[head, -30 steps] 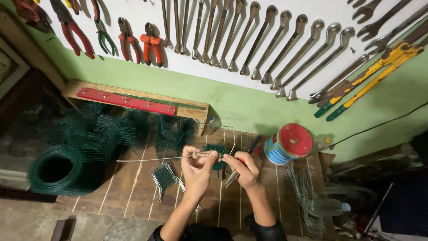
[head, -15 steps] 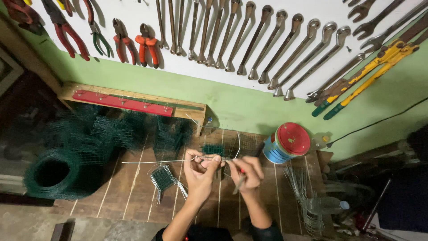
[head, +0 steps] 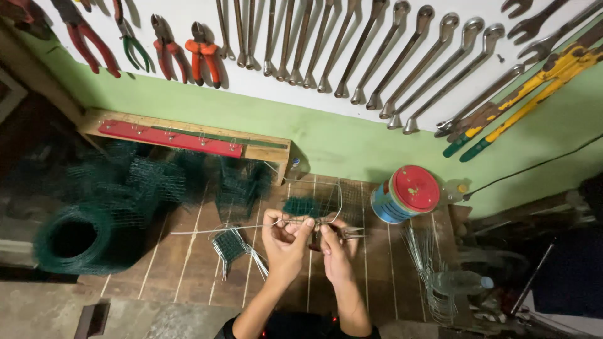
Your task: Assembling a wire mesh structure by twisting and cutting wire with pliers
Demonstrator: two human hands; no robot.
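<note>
Over the wooden desk, two hands pinch a thin wire against a scrap of green mesh.

Left hand is clenched on the long pale wire, which runs out leftward from the fingers, level and just above the desk; right hand grips the same wire close beside it, with what looks like small pliers poking out to its right, though the grip on them is partly hidden. The small green mesh piece sits touching the fingertips, on their far side. Wire this thin looks light and springy, likely to whip or kink, so holding it near the bend seems wisest; the mesh's cut ends may prick. Left of the hands lies a mesh roll; to their right, a red-lidded tin.
</note>
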